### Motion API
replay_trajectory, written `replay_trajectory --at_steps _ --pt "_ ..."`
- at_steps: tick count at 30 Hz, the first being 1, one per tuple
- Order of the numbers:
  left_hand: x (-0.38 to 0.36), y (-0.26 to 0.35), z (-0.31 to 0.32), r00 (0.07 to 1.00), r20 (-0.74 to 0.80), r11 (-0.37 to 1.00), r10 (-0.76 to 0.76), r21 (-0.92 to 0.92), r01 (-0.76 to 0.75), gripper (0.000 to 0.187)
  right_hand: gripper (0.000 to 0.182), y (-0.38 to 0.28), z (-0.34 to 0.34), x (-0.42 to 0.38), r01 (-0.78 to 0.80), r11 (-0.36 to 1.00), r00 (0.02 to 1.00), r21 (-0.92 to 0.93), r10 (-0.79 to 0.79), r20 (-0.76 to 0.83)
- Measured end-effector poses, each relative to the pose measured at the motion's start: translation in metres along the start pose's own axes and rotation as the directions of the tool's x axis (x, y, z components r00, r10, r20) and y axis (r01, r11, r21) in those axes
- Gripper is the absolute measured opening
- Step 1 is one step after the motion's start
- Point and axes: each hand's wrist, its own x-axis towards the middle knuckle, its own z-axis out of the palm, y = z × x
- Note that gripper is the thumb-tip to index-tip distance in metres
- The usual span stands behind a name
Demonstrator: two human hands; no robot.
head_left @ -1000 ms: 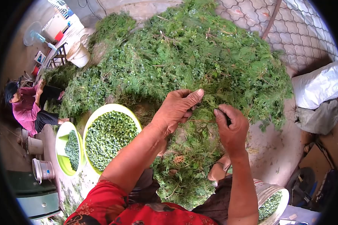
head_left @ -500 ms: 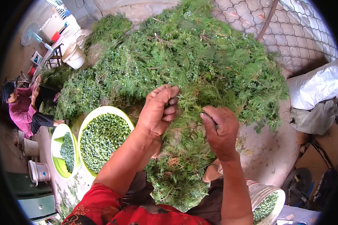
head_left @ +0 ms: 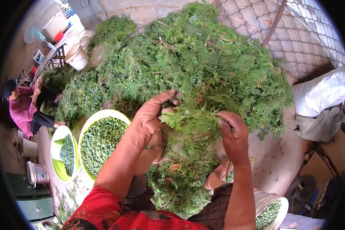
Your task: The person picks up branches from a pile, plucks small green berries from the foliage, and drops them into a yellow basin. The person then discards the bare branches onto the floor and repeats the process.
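Observation:
Over the pile, my right hand (head_left: 234, 132) pinches the stem end of a feathery green evergreen sprig (head_left: 195, 118) between thumb and fingers. The sprig points left, and its tip reaches my left hand (head_left: 151, 113). That hand is curled, its darkened fingers bent in toward the palm; what lies inside is hard to make out. Beneath and beyond both hands spreads a large heap of cut evergreen branches (head_left: 142, 57) bearing small pale berries. Left of my forearm stands a yellow-green tub (head_left: 102, 113) full of round green berries (head_left: 103, 140).
A second, tilted yellow-green basin (head_left: 56, 147) holds more berries. By my right leg is a white bucket (head_left: 281, 214) of berries. Another person (head_left: 23, 111) sits at the left near a white bucket (head_left: 77, 57). White sacks (head_left: 320, 92) lie at the right.
My right hand has moved slightly right and down, with the sprig now stretched sideways between the hands. My left hand has shifted a little left and its fingers have loosened somewhat.

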Motion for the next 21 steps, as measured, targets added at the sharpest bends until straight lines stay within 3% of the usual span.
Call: replay_trajectory --at_steps 1,3,5,10,12,13,14,16,18,19,20,21 --pt "-0.003 -0.001 0.001 1.0 0.013 0.99 0.012 0.137 -0.013 0.035 0.013 0.0 0.0 -0.001 -0.003 1.0 1.0 0.003 0.003 0.003" --pt "-0.015 -0.008 0.026 1.0 0.024 0.969 -0.02 0.246 0.014 0.04 0.012 0.0 -0.001 -0.001 0.004 0.999 1.0 0.054 -0.006 0.028" --pt "-0.022 -0.011 0.032 0.991 0.101 0.853 -0.091 0.521 0.026 0.054 0.012 -0.002 -0.004 0.001 0.012 0.999 0.998 0.043 -0.014 0.061" --pt "-0.022 -0.03 0.034 0.973 0.176 0.884 -0.146 0.464 0.049 0.048 0.011 0.0 -0.006 0.0 0.042 0.999 0.995 0.003 -0.042 0.09" --pt "-0.007 -0.04 0.029 0.94 0.3 0.784 0.164 0.538 -0.309 0.044 0.01 0.005 -0.005 0.0 0.116 0.985 0.992 -0.127 -0.109 0.057" --pt "-0.004 -0.046 0.027 0.92 0.282 0.797 0.273 0.47 -0.381 0.032 0.01 0.004 -0.003 0.001 0.114 0.985 0.993 -0.128 -0.108 0.058" --pt "-0.008 -0.043 0.03 0.921 0.281 0.798 0.271 0.469 -0.378 0.032 0.01 0.002 0.002 0.0 0.136 0.976 0.989 -0.168 -0.125 0.074" --pt "-0.015 -0.031 0.033 0.921 -0.013 0.709 0.389 0.643 -0.29 0.023 0.009 0.001 0.004 -0.001 0.155 0.965 0.986 -0.21 -0.139 0.087" --pt "-0.009 -0.017 0.027 0.919 -0.165 0.897 0.359 0.333 -0.291 0.02 0.01 0.003 0.005 0.0 0.134 0.971 0.991 -0.198 -0.129 0.036" --pt "-0.003 -0.005 0.007 0.935 -0.138 0.896 0.326 0.36 -0.259 0.02 0.01 0.004 0.002 0.001 0.136 0.971 0.991 -0.198 -0.132 0.032" --pt "-0.007 -0.004 0.026 0.923 -0.246 0.955 0.297 0.087 -0.284 0.014 0.01 0.005 -0.001 0.001 0.14 0.971 0.99 -0.196 -0.143 -0.001" --pt "-0.003 0.003 0.009 0.981 -0.007 0.979 0.194 0.069 -0.193 0.013 0.011 0.006 -0.003 0.002 0.144 0.97 0.988 -0.194 -0.153 -0.033"
